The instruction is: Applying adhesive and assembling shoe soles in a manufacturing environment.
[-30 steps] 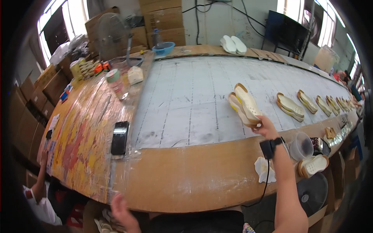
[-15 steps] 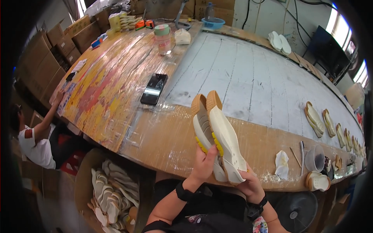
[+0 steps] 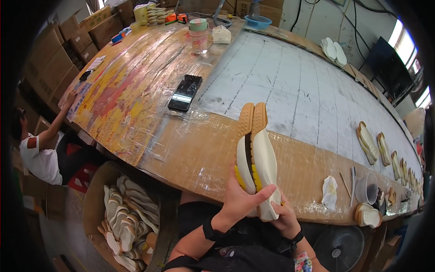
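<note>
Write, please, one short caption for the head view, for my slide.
Both hands, left hand and right hand, hold a pair of shoe soles together above the table, near a phone.

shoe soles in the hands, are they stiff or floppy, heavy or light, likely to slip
The pair of shoe soles stands upright from the heel end without drooping, so probably fairly stiff, perhaps slightly springy. The left hand and right hand grip only the lower end, which suggests they are light for their size. The matte, ridged sides look grippy rather than slippery.
</note>
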`<state>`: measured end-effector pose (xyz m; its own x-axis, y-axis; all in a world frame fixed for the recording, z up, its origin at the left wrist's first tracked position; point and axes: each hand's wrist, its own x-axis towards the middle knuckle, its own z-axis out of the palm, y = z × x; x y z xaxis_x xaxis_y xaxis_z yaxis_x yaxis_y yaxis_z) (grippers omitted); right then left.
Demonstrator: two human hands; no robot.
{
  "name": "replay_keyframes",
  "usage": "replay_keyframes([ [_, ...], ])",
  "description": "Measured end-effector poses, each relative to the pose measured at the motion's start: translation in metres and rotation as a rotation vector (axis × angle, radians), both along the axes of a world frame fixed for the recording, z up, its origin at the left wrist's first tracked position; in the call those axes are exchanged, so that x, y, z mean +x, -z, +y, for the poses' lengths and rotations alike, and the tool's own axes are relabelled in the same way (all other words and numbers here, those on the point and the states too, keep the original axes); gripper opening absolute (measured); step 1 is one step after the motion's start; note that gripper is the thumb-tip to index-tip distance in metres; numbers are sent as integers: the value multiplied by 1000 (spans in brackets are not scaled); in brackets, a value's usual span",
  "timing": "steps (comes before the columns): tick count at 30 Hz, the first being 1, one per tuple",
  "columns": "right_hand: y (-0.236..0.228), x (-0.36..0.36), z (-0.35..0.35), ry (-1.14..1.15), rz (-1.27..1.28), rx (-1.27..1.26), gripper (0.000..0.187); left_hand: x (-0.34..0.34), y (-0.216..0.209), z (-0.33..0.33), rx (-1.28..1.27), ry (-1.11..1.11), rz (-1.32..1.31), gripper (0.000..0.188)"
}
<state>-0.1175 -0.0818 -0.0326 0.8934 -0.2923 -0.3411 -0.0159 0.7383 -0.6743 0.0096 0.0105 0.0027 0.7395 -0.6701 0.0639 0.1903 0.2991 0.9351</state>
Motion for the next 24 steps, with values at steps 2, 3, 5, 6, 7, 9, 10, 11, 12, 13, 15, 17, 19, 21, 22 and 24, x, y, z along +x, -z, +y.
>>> replay_keyframes([
  [2,-5,2,1,26,-5,2,66,1,3,1,17,17,-41,75],
  [3,-9,2,-1,54,-12,4,68,0,2,0,3,-33,-20,76],
  [5,-16,7,1,119,12,-151,71,-2,4,-6,-8,-75,-4,77],
  [6,-16,9,2,188,45,-305,74,-3,10,-11,-87,-178,14,70],
  [7,-17,12,1,206,48,-299,74,-4,13,-15,-165,-280,32,64],
  [9,-20,17,-1,245,-151,-999,85,3,14,-11,-142,-165,232,57],
  [10,-22,19,2,265,-141,-992,85,7,12,-9,-120,-71,430,49],
  [11,-25,22,8,320,-177,-1083,90,8,9,-9,-188,-63,513,41],
  [12,-27,25,10,370,-216,-1177,94,11,15,-5,-238,6,622,42],
  [13,-26,25,10,333,-167,-1197,93,14,17,-3,-242,45,668,44],
  [15,-29,25,8,304,-183,-1293,92,17,18,0,-239,88,708,46],
  [17,-29,24,12,288,-205,-1282,81,20,16,4,-238,168,703,52],
  [19,-22,15,14,236,-195,-1208,76,24,24,13,-235,239,662,55],
  [21,-23,16,13,239,-211,-1180,62,23,21,15,-195,243,682,57],
  [22,-24,16,13,245,-212,-1178,62,24,22,15,-191,246,678,57],
  [24,-23,15,13,207,-274,-1279,62,25,27,20,-423,380,736,48],
])
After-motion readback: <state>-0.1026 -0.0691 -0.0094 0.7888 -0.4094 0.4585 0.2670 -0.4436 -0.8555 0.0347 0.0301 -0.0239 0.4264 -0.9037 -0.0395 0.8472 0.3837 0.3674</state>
